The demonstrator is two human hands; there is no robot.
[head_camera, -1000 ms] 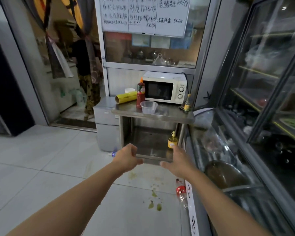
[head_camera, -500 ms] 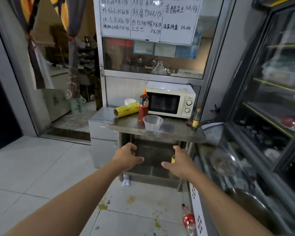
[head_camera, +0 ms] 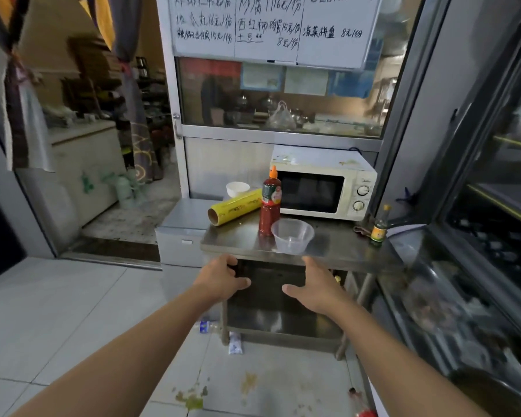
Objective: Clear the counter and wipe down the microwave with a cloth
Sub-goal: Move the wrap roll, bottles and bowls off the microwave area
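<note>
Head view: both hands are raised in front of the counter [head_camera: 337,251], apart from it and from everything on it.
Left hand [head_camera: 223,279]: fingers loosely curled, holding nothing, below the counter's front-left corner.
Right hand [head_camera: 312,288]: fingers relaxed and spread, holding nothing, below the middle of the front edge.
Plastic bowl [head_camera: 292,236]: clear, at the front edge. Judged light, thin and flexible; take it by the rim or cup the wall, without squeezing.
Sauce bottle [head_camera: 269,203]: upright, just behind the bowl, touching or nearly so. Judged heavier and top-tall; grip the body at mid-height, not the orange cap.
Wrap roll [head_camera: 235,207]: yellow, lying over the back-left corner. Judged stiff, light, liable to roll; grasp around its middle.
White bowl [head_camera: 237,189]: behind the roll. Likely rigid; whether it is breakable cannot be told.
Small bottle [head_camera: 379,225]: upright at the right edge. Possibly glass; handle by the body.
Microwave [head_camera: 322,183]: at the back edge, stains on top. No cloth visible.
</note>
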